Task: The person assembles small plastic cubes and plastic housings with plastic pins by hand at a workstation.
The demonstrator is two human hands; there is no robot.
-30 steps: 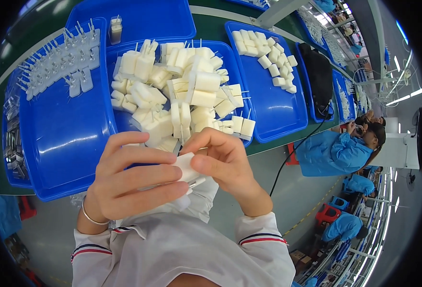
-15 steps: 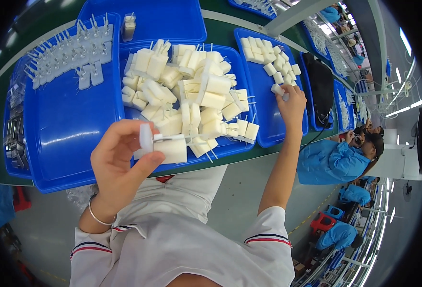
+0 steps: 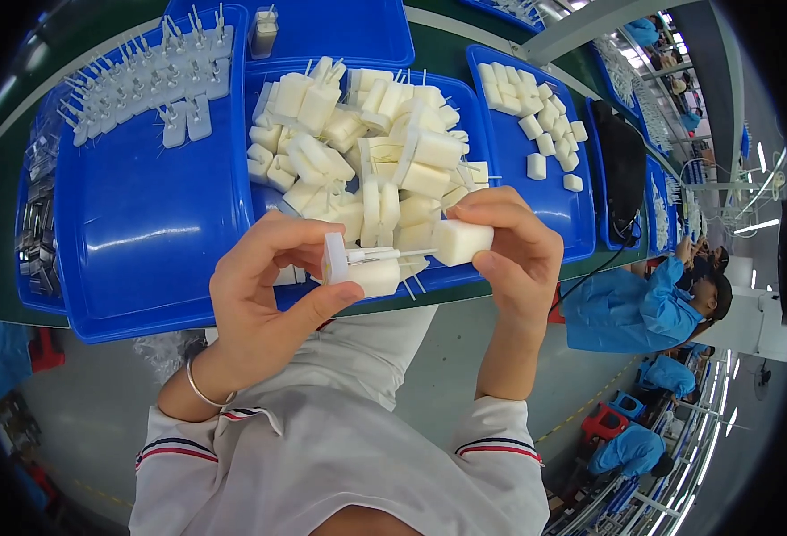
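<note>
My left hand grips a flat white plastic piece between thumb and fingers. Thin prongs stick out of it to the right, and a cream foam block sits along their near side. Between the thumb and fingers of my right hand is another cream foam block, close to the prong tips; whether they touch is unclear. Just beyond both hands, a blue tray holds a heap of foam blocks with prongs.
At left, a blue tray carries rows of white pronged pieces. A right-hand blue tray holds loose foam blocks. Beside it lies a black bag. A person in blue sits at right.
My right hand has come left from the loose-block tray with a foam block, up to the pronged piece. My left hand has shifted right with its piece. The view has shifted slightly.
</note>
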